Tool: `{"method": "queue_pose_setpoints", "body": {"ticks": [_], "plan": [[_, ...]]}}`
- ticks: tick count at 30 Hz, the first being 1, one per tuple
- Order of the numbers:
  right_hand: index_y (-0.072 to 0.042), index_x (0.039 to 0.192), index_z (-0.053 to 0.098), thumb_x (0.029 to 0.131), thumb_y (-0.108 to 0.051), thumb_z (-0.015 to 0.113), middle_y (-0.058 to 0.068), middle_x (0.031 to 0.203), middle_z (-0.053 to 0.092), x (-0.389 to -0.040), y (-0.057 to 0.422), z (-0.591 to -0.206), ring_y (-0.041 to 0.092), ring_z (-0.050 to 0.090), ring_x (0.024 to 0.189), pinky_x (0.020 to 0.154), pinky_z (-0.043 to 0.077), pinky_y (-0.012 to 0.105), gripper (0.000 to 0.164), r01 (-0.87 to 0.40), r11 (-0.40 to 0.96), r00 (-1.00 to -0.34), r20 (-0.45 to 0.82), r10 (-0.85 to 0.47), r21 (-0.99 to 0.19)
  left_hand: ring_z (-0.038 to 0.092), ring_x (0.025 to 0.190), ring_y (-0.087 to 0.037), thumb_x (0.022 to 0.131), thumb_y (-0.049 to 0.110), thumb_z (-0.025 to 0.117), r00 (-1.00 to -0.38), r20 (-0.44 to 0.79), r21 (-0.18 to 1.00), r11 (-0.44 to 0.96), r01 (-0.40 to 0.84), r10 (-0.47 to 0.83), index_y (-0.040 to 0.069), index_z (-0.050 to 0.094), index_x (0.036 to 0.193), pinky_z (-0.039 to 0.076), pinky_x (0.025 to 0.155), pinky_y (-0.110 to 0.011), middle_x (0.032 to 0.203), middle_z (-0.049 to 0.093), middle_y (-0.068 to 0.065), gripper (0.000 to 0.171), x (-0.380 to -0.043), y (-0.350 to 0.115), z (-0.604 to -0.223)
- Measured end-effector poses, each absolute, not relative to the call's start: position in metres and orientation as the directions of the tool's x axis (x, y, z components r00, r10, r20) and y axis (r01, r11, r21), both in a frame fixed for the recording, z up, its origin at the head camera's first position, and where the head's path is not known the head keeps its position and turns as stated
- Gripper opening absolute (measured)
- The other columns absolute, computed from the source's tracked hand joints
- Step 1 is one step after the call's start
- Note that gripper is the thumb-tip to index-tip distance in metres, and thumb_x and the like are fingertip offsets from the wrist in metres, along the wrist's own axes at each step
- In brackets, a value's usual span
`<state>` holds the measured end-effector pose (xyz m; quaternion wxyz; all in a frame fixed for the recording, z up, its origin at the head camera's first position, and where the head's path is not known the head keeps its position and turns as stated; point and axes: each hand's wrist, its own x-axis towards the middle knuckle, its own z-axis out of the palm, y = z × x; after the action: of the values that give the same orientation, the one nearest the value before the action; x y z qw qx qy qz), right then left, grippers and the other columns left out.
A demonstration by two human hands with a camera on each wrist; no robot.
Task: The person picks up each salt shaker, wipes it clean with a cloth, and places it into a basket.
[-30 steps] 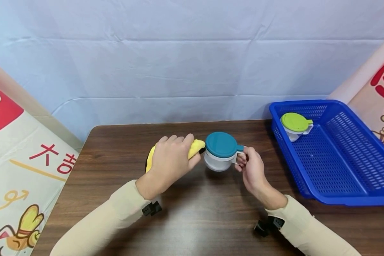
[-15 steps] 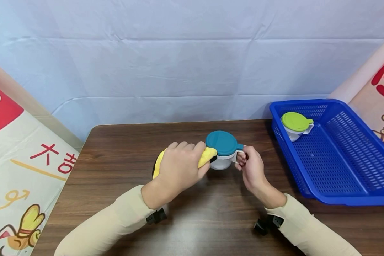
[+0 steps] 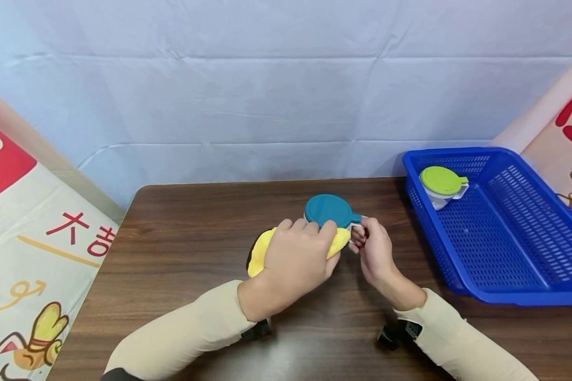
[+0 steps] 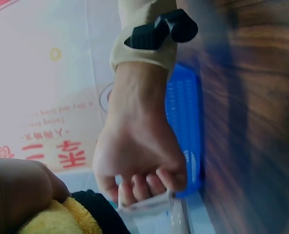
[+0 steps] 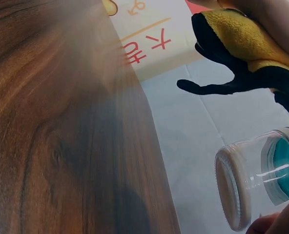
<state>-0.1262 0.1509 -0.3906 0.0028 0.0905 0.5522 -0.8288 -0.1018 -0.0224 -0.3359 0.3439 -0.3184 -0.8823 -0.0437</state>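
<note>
My right hand [image 3: 378,251] grips the white handle of a clear seasoning jar [image 5: 254,170] with a teal lid [image 3: 329,210]. The jar is held above the wooden table, its base showing in the right wrist view. My left hand [image 3: 300,259] clutches a yellow and black cleaning cloth [image 3: 262,251] just in front of the jar, covering most of its body in the head view. From the right wrist, the cloth's black side hangs loosely near the jar; whether they touch I cannot tell. Curled right fingers [image 4: 139,187] show around the handle in the left wrist view.
A blue plastic basket [image 3: 529,298] stands at the right of the table [image 3: 195,211]. Inside it, in the far left corner, sits a similar jar with a lime-green lid [image 3: 440,181]. A pale cloth backdrop [image 3: 276,106] rises behind the table.
My left hand has moved right and slightly nearer to me with the cloth, from beside the jar to in front of it. The right hand and jar have stayed nearly still.
</note>
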Motion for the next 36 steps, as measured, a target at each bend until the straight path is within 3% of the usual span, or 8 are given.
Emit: {"method": "queue_pose_setpoints", "body": {"ticks": [19, 28, 36], "plan": [[-0.014, 0.061, 0.040, 0.103, -0.010, 0.033, -0.006, 0.058, 0.038, -0.119, 0.146, -0.386, 0.007, 0.035, 0.053, 0.052, 0.030, 0.021, 0.042, 0.056, -0.377, -0.979, -0.126, 0.163, -0.924, 0.047, 0.045, -0.014, 0.090, 0.028, 0.066, -0.567, 0.653, -0.218, 0.842, 0.494, 0.502, 0.020, 0.051, 0.067, 0.036, 0.047, -0.027, 0.050, 0.037, 0.004, 0.029, -0.101, 0.008, -0.340], [-0.016, 0.067, 0.062, 0.102, -0.007, 0.034, -0.005, 0.065, 0.053, -0.115, 0.143, -0.382, 0.005, 0.047, 0.057, 0.051, 0.038, 0.019, 0.046, 0.031, -0.374, -0.978, -0.105, 0.179, -0.927, 0.048, 0.046, -0.015, 0.089, 0.023, 0.065, -0.563, 0.642, -0.220, 0.828, 0.515, 0.521, 0.020, 0.053, 0.068, 0.036, 0.048, -0.026, 0.050, 0.040, 0.003, 0.025, -0.100, 0.009, -0.341], [-0.017, 0.063, 0.050, 0.102, -0.009, 0.033, -0.008, 0.060, 0.044, -0.114, 0.142, -0.379, 0.004, 0.040, 0.054, 0.050, 0.032, 0.020, 0.043, 0.035, -0.401, -0.981, -0.107, 0.159, -0.916, 0.047, 0.046, -0.014, 0.089, 0.022, 0.064, -0.542, 0.665, -0.210, 0.825, 0.525, 0.514, 0.020, 0.052, 0.068, 0.035, 0.047, -0.026, 0.051, 0.038, 0.004, 0.024, -0.102, 0.006, -0.340]]}}
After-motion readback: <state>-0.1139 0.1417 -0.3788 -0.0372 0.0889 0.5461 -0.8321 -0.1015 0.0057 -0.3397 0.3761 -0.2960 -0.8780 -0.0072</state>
